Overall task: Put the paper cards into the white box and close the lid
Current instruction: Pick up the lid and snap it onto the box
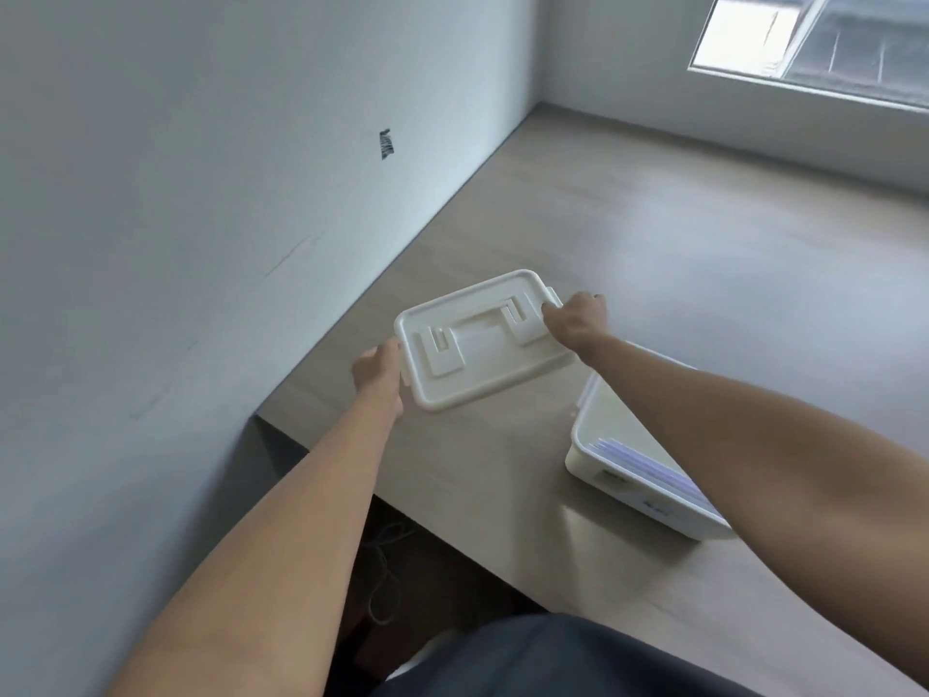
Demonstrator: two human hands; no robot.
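I hold the white lid (482, 339) flat over the table, left of the box. My left hand (378, 370) grips its near-left short edge and my right hand (575, 320) grips its far-right short edge. The lid's top shows a recessed handle. The white box (593, 465) stands open on the table to the right, partly hidden under my right forearm. Pale lilac paper cards (634, 457) lie inside it against the near wall.
The wooden table (704, 274) runs along a grey wall (176, 218) on the left, and its near edge drops off below my left forearm. A window (824, 37) sits at the top right. Cables lie on the dark floor (387, 560) under the table edge.
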